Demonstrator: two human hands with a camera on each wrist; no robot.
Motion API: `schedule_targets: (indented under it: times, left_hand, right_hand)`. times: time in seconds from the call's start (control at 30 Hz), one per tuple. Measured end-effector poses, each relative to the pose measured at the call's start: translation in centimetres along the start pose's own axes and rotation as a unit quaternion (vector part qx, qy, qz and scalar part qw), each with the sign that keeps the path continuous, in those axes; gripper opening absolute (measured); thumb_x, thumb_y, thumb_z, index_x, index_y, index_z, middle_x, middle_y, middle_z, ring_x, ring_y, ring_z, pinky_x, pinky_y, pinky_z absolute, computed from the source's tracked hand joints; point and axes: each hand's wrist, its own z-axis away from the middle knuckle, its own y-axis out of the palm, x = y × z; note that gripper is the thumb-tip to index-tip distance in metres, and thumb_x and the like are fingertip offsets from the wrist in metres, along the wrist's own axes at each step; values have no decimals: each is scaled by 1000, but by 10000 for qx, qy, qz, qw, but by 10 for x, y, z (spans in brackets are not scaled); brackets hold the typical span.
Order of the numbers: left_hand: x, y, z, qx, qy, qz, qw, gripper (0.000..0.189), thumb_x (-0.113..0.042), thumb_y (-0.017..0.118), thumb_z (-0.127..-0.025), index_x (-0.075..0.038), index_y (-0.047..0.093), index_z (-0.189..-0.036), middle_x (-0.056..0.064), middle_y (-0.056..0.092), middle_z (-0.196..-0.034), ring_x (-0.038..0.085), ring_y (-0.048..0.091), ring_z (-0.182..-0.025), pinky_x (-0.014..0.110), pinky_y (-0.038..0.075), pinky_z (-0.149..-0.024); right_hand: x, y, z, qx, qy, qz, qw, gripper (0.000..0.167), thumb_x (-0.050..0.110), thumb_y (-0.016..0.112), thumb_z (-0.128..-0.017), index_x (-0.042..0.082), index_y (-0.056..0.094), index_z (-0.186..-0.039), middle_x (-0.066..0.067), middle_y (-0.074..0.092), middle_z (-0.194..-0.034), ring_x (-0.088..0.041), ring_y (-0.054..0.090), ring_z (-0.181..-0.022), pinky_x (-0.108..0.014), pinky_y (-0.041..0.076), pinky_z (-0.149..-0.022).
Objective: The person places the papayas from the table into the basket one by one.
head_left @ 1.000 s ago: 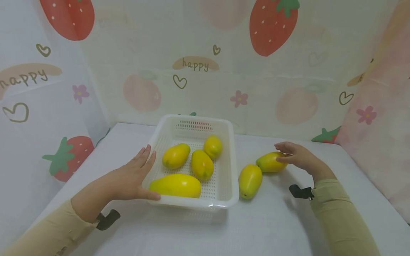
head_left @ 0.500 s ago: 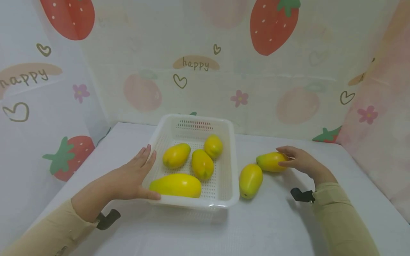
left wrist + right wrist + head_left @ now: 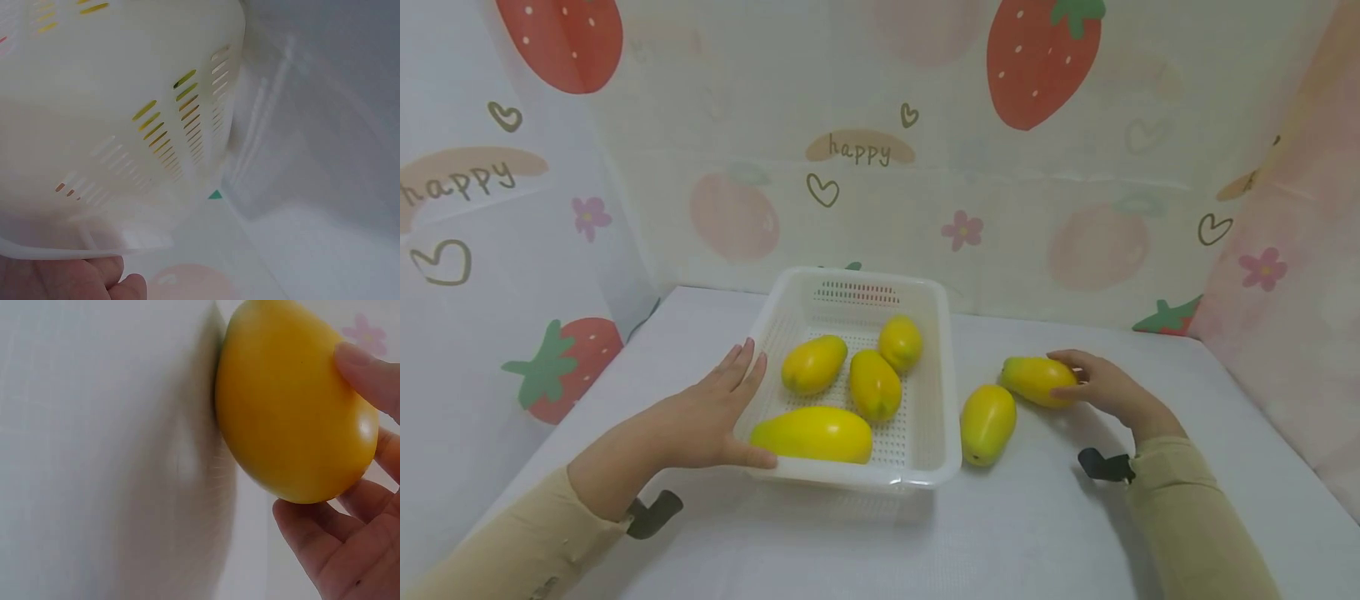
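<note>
A yellow papaya [image 3: 1036, 381] with a greenish tip lies on the table right of the basket. My right hand [image 3: 1105, 385] grips its right end; in the right wrist view, the thumb and fingertips [image 3: 300, 515] touch the papaya [image 3: 294, 406] from different sides. My left hand [image 3: 707, 417] rests on the left and front rim of the white plastic basket [image 3: 953, 375], fingers fairly straight and spread. The left wrist view shows the basket's slotted side [image 3: 94, 81] and some fingers [image 3: 119, 272] at its rim. A second papaya [image 3: 987, 425] lies by the basket's right side.
Inside the basket lie several yellow fruits, among them a larger elongated one [image 3: 812, 435] at the front and a papaya [image 3: 875, 385] near the middle. The white table [image 3: 1000, 533] is backed by a printed curtain [image 3: 865, 217].
My right hand has come down from above the papaya and closed around its right end, and the papaya has shifted slightly. The left hand and basket stay in place.
</note>
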Motion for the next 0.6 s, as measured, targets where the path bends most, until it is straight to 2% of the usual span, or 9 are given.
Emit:
schedule_targets:
  times: [0.3,0.6]
  left_hand:
    - [1,0,1,-65,102,-52,9999,130,-86,49,-56,-7,1,-147,13,-11,-152,32,-4,-139,54,20,-105]
    - [1,0,1,-54,53,-47,10000,130,-86,50,-55,-8,0,-147,12,-11,-153,31,-4,-139,54,21,-105]
  right_hand:
    - [-7,8,3,-24,244,-261,9994,80,45,70,-76,16,33,-141,-17,30,-144,-40,31,-124,-65,22,-98]
    - [-13,17,1,-156,72,-691,9975,85,41,74,-73,14,31,-141,-17,31,-142,-38,30,-124,-64,17,-100]
